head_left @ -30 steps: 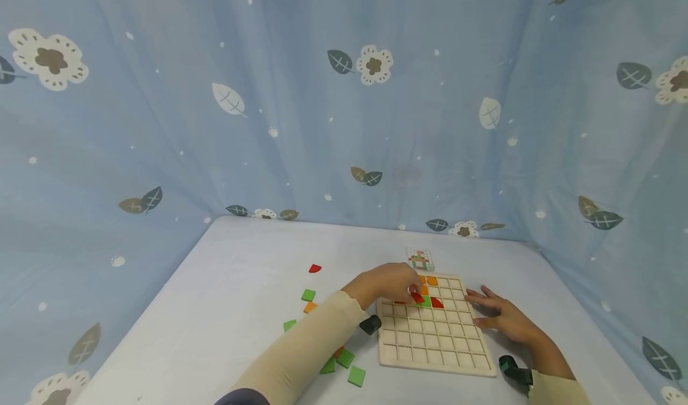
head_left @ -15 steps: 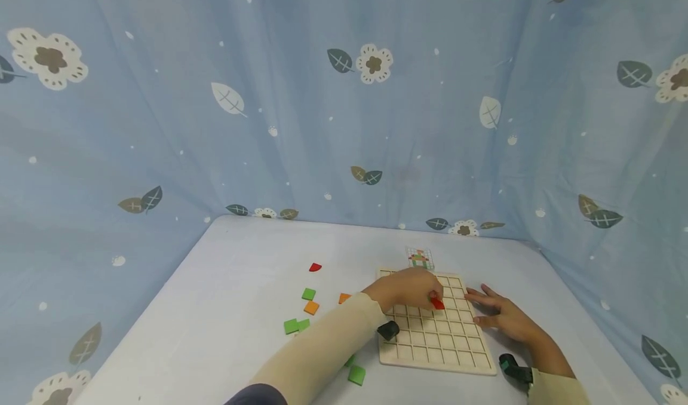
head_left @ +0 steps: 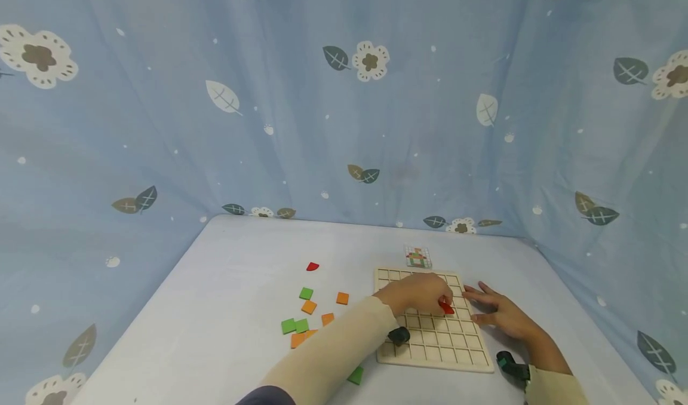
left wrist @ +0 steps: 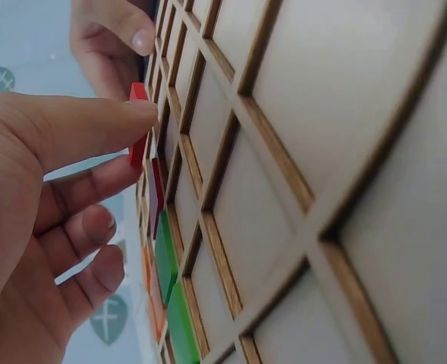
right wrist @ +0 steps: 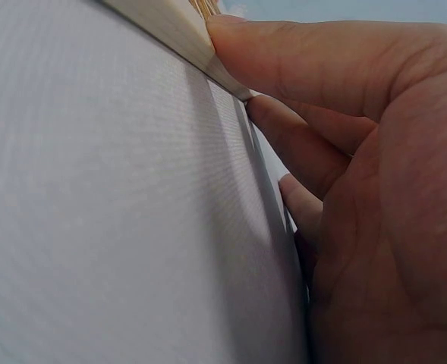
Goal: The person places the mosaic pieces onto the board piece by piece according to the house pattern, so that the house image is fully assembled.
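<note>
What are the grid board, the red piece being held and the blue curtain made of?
Board: probably wood, pale and matte, with browner sides to its grid ridges. Red piece: smooth and evenly coloured; painted wood or plastic, I can't tell which. Curtain: likely fabric, matte, hanging in soft folds.

The head camera looks forward and down from well back, taking in the counter (head_left: 242,285), the patterned curtain (head_left: 279,94), the left hand (head_left: 424,292) and right hand (head_left: 500,316), and the board (head_left: 435,357). The left wrist camera looks from close by, aslant across the board, the right hand beyond. The right wrist camera, also near, skims the counter toward the board's edge. Head and left wrist share the red piece (head_left: 448,310); all three share the board.
</note>
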A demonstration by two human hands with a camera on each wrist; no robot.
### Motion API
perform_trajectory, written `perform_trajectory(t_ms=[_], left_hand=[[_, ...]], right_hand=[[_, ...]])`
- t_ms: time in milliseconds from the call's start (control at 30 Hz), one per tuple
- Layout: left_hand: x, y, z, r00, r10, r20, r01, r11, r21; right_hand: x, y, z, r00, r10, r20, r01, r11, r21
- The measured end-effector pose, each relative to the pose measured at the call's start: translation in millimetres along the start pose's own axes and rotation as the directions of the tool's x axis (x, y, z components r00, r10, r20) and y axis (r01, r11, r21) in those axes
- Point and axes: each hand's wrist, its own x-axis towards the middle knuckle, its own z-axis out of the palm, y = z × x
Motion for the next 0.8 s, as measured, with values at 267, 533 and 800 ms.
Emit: perform_trajectory(t_ms=[267,533,800], left_hand=[[6.2,4.4,4.3,1.000,0.007,0.013,-0.008,1.000,0.019],[7.2,9.5,2.7,0.999,0.001,0.040,-0.001,1.000,0.000],[7.7,10.7,2.5,0.998,0.050,0.034,-0.050,0.998,0.024]], right_hand=[[0.4,1.1,0.1,1.000,-0.015,-0.002,0.015,1.000,0.015],[1.1,1.6,-0.2,0.999,-0.042,-0.001,0.042,0.999,0.016],[1.2,4.8,-1.7,0.998,-0.055,-0.004,0.055,0.998,0.012]])
